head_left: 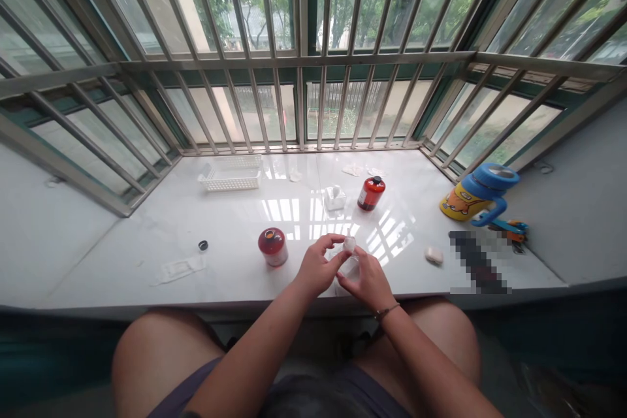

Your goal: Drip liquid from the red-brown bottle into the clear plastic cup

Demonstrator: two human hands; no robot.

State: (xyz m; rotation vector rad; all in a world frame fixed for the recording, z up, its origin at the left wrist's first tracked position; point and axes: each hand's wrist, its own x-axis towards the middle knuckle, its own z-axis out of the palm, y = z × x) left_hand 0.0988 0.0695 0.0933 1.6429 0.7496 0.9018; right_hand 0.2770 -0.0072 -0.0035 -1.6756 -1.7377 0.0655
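Observation:
Close to the ledge's front edge, a small clear bottle (pixel 350 266) with a rounded translucent top (pixel 349 244) is between my hands. My left hand (pixel 319 266) has its thumb and forefinger closed about the top. Lower down, the fingers of my right hand (pixel 368 279) are wrapped round the clear body, partly hiding it. Just left of my hands stands a red bottle (pixel 273 249) with its mouth uncovered. A black cap (pixel 202 245) lies farther left. Beyond my hands is a second red bottle (pixel 371 194), with a black cap on.
A white basket (pixel 232 174) and a small white holder (pixel 335 198) sit farther back. Flat clear packaging (pixel 182 268) lies at left. On the right are a pale stone-like piece (pixel 434 256), a blue-yellow mug (pixel 473 194) and a blurred-out dark item (pixel 477 264). Metal bars (pixel 298 65) line the window.

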